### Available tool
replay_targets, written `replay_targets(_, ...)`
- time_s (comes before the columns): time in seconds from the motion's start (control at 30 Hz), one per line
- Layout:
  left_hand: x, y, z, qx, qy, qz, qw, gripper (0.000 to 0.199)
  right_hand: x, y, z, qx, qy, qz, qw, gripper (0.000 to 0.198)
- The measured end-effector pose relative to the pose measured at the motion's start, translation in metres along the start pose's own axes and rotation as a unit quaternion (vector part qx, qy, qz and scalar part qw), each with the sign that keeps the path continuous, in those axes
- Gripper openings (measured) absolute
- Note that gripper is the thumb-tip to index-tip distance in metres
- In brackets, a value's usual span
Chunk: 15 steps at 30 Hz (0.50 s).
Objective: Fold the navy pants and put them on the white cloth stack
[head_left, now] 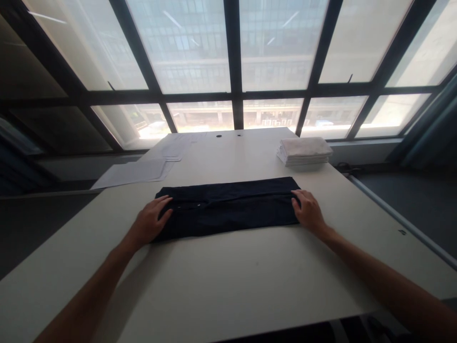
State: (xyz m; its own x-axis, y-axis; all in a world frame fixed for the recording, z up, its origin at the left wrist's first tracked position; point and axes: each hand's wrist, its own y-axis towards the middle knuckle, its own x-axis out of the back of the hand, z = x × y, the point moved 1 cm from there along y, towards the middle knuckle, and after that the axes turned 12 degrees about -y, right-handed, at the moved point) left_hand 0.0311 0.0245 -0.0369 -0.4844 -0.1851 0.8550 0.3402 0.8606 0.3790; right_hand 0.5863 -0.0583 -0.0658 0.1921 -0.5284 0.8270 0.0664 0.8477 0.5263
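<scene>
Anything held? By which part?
Left hand is on the left end of the cloth, right hand on its right end; can't tell whether either grips it.

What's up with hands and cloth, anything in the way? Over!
Left hand on cloth, left end. Right hand on right end. Cloth folded, flat on table. Papers, white stack apart from it.

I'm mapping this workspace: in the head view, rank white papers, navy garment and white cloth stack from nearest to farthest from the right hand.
1. Navy garment, touching the right hand.
2. White cloth stack, beyond the hand, right side.
3. White papers, on the left side.
</scene>
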Motion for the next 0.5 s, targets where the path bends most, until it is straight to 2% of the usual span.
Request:
replay_targets(0.17, -0.053, 0.029, -0.087, -0.089, -0.046, 0.093, 0.991, 0.056, -0.027, 0.011, 0.095, 0.095, 0.075, 0.111, 0.986, 0.053)
replay_targets(0.23, -0.076, 0.040, -0.109, -0.106, -0.042, 0.115, 0.987, 0.053, -0.045, 0.018, 0.130, 0.112, 0.080, 0.141, 0.980, 0.057)
replay_targets(0.3, -0.094, 0.047, -0.120, -0.106, -0.038, 0.130, 0.985, 0.053, -0.061, 0.026, 0.155, 0.120, 0.078, 0.161, 0.976, 0.060)
replay_targets(0.4, -0.108, 0.051, -0.120, -0.092, -0.033, 0.157, 0.983, 0.055, -0.076, 0.033, 0.167, 0.130, 0.070, 0.180, 0.973, 0.062)
replay_targets(0.5, -0.109, 0.049, -0.116, -0.086, -0.021, 0.181, 0.980, 0.058, -0.077, 0.036, 0.150, 0.144, 0.048, 0.192, 0.970, 0.068)
